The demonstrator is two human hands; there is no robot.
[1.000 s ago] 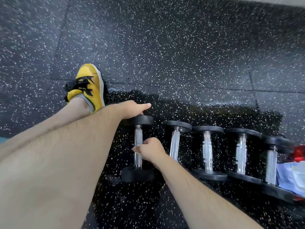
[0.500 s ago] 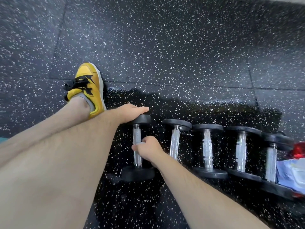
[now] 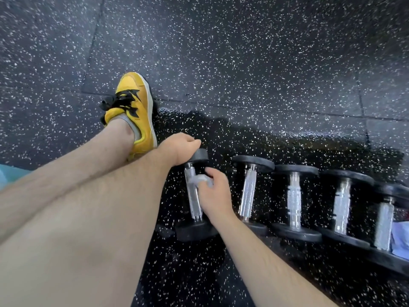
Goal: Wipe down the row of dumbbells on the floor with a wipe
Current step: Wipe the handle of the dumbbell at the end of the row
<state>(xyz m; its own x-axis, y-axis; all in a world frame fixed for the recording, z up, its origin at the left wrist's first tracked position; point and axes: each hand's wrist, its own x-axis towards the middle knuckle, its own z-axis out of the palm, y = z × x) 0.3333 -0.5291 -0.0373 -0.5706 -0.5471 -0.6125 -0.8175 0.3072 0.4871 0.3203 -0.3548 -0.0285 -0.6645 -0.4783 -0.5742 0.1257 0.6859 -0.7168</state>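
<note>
**Leftmost dumbbell: handle wipe in hand**

The leftmost dumbbell (image 3: 193, 203) lies on the speckled floor (image 3: 265, 63), at the left end of a row of five. The wipe (image 3: 200, 180), grey and bunched, sits against the upper part of its knurled handle, pinched in the right grip (image 3: 213, 193). The left grip (image 3: 179, 149) is curled over the far head. We judge it steadies the bar. Step, as we read it: the handle of this dumbbell. The next move calls for drawing the wipe along to the near head without letting the dumbbell roll. A yellow shoe (image 3: 135, 107) is planted just beyond.
</note>
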